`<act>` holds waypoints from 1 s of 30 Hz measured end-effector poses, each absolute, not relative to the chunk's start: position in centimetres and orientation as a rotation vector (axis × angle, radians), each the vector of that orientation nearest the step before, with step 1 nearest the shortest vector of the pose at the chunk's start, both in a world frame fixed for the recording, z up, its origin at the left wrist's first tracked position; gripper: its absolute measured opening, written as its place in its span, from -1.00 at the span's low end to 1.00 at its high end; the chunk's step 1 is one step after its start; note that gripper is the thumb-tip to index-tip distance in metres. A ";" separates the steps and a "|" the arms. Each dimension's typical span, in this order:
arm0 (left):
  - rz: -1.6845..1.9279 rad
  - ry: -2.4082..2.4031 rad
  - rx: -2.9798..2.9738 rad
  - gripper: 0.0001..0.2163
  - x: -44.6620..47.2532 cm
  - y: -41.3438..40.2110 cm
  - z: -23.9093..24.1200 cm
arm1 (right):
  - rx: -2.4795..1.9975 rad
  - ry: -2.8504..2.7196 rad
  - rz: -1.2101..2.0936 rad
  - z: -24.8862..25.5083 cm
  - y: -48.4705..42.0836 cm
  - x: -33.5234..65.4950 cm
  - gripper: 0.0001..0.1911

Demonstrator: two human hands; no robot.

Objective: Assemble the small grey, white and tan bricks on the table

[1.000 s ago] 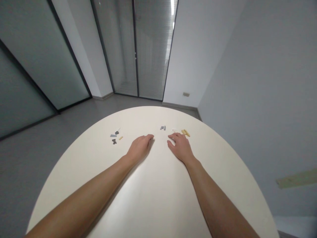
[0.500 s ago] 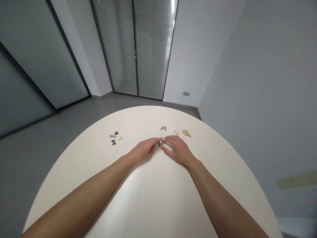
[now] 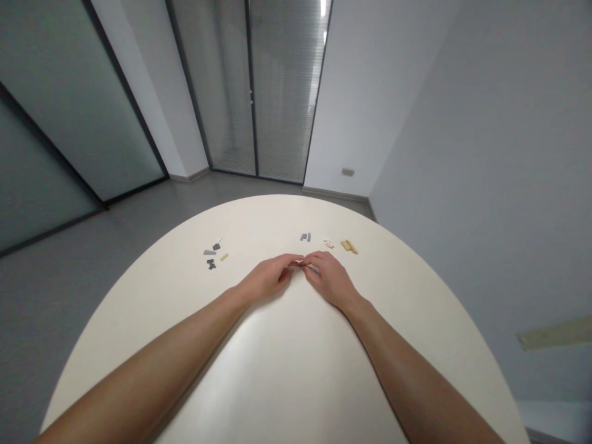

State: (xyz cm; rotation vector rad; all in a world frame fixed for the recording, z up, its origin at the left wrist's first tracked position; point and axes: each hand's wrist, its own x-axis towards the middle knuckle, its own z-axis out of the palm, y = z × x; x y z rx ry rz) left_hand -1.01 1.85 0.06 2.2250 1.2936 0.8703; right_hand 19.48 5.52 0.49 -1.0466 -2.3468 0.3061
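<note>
My left hand (image 3: 267, 277) and my right hand (image 3: 329, 277) meet over the middle of the table, fingertips touching or nearly so. Pinched between them is a small dark grey piece (image 3: 300, 264), mostly hidden by the fingers; it looks like a toy building brick part. Thumb and fingers of both hands are closed around it. Just beyond the fingertips lie grey pieces (image 3: 306, 237). White pieces (image 3: 328, 244) and tan pieces (image 3: 348, 246) rest beyond my right hand.
On the left of the round white table (image 3: 287, 370) lie dark grey pieces (image 3: 211, 264), a flat grey piece (image 3: 209, 252), another dark piece (image 3: 216, 246) and a pale yellow piece (image 3: 224, 257). Glass doors (image 3: 277, 92) and a wall stand behind.
My right thumb and fingers, which were apart, have closed in on the small dark piece at my left fingertips. The loose pieces lie as before.
</note>
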 end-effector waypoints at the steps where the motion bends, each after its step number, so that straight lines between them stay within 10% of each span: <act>1: 0.879 1.306 2.237 -0.59 -1.1 1.9 -0.1 | -1.050 -2.352 0.305 0.5 5.5 19.5 -0.80; 30: 0.893 1.571 2.322 -0.81 -1.0 1.7 0.3 | -0.905 -2.209 0.362 0.6 5.2 19.4 -0.84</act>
